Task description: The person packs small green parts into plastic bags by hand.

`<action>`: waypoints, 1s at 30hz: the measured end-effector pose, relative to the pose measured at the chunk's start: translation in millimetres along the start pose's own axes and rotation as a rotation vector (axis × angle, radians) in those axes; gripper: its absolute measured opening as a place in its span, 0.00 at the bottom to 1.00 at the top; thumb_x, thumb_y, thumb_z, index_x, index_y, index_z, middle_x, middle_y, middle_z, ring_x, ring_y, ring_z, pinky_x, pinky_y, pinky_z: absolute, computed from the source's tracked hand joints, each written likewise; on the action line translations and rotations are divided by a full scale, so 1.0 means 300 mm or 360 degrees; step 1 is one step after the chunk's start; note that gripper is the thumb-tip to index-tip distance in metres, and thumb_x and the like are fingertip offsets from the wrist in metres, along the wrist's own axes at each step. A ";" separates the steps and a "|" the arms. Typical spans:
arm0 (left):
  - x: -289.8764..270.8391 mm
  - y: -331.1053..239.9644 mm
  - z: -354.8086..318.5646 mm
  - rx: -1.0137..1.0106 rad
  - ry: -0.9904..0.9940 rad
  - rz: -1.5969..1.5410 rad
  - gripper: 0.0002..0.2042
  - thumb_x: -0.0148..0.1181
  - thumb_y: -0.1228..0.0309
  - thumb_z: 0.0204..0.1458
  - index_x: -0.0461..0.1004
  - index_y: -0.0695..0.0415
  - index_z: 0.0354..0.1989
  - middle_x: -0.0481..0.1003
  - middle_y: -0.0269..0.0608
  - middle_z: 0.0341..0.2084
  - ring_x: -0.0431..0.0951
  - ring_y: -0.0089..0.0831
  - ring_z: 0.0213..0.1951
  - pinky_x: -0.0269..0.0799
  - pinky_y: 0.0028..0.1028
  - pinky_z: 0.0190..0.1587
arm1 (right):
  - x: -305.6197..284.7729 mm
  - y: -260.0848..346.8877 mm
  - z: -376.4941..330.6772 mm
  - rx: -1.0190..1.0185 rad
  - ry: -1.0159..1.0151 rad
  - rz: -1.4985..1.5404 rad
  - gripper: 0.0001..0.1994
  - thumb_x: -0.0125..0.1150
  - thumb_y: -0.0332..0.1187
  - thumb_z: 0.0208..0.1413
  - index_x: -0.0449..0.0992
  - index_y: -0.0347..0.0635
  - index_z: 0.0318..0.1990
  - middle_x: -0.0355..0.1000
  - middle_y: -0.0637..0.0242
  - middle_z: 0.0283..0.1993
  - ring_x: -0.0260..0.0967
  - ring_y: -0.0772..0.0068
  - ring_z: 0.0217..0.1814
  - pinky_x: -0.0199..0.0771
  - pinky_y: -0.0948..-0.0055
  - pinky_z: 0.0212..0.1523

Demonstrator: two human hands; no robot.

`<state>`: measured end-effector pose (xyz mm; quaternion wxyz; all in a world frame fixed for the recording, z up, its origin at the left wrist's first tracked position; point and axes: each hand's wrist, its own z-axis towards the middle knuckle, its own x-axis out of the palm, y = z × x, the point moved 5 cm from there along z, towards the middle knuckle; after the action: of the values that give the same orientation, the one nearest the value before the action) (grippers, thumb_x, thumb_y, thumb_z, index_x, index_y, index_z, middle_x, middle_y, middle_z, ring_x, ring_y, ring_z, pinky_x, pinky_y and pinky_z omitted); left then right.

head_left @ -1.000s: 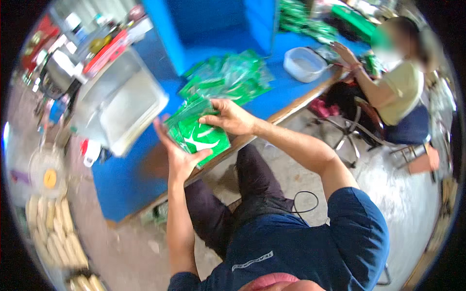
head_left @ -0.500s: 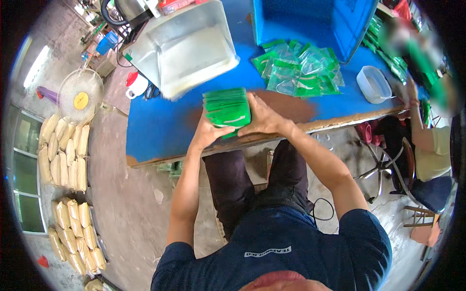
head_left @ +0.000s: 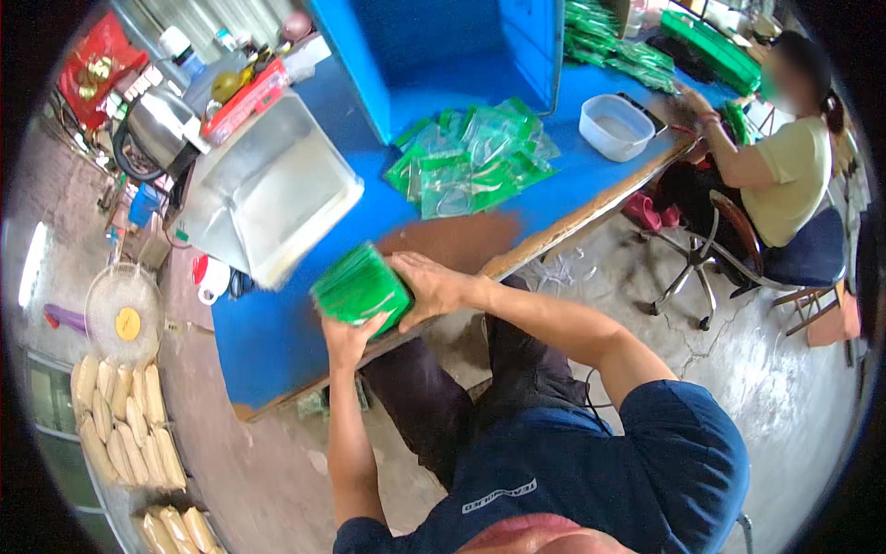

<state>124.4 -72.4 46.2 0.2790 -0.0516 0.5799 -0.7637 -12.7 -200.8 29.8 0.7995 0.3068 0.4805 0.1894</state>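
A thick stack of green plastic bags (head_left: pixel 360 286) is held at the near edge of the blue table, their edges fanned in layers. From the left and below, my left hand (head_left: pixel 349 338) grips it, with the thumb along its near side. My right hand (head_left: pixel 432 288) is closed on the stack's right side. The stack leans to the left and is slightly blurred; whether it touches the table, I cannot tell. Beyond my right hand lies a loose pile of clear and green plastic bags (head_left: pixel 475 159).
A blue crate (head_left: pixel 533 51) lies behind the pile. To the left sits a metal tray (head_left: pixel 277 189), near a kettle (head_left: pixel 159 125). A translucent plastic tub (head_left: pixel 620 138) stands at the right. A seated co-worker (head_left: pixel 784 185) reaches toward more green bags (head_left: pixel 609 46).
The view has turned, so the table and its things appear farther left and tilted. The stack is still between both my hands and now leans more to the left.
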 end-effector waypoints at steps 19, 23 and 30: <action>0.050 -0.107 -0.100 0.1166 0.0386 0.1599 0.36 0.63 0.77 0.49 0.55 0.51 0.68 0.51 0.58 0.71 0.52 0.61 0.70 0.43 0.64 0.69 | -0.021 0.084 -0.032 0.1118 0.0543 0.2189 0.26 0.71 0.48 0.51 0.76 0.42 0.53 0.78 0.63 0.50 0.77 0.68 0.47 0.80 0.63 0.50; 0.036 -0.057 -0.074 0.1166 0.0438 0.1727 0.34 0.61 0.77 0.50 0.57 0.53 0.68 0.50 0.58 0.71 0.52 0.63 0.70 0.44 0.64 0.69 | -0.031 0.025 -0.013 0.0939 0.0395 0.1744 0.25 0.70 0.46 0.52 0.77 0.40 0.53 0.77 0.62 0.51 0.77 0.68 0.48 0.79 0.65 0.50; -0.346 0.202 0.448 0.0105 -0.0343 0.1463 0.08 0.66 0.68 0.52 0.79 0.61 0.34 0.81 0.46 0.32 0.81 0.45 0.36 0.76 0.37 0.40 | -0.134 -0.215 -0.133 0.1232 -0.0723 0.2364 0.24 0.59 0.45 0.59 0.69 0.41 0.58 0.75 0.60 0.51 0.76 0.61 0.50 0.77 0.57 0.54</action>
<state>287.6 -147.5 59.4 0.6483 0.1402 0.4859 -0.5692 -66.1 -260.4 -1.3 0.3849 0.8219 0.0151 0.4196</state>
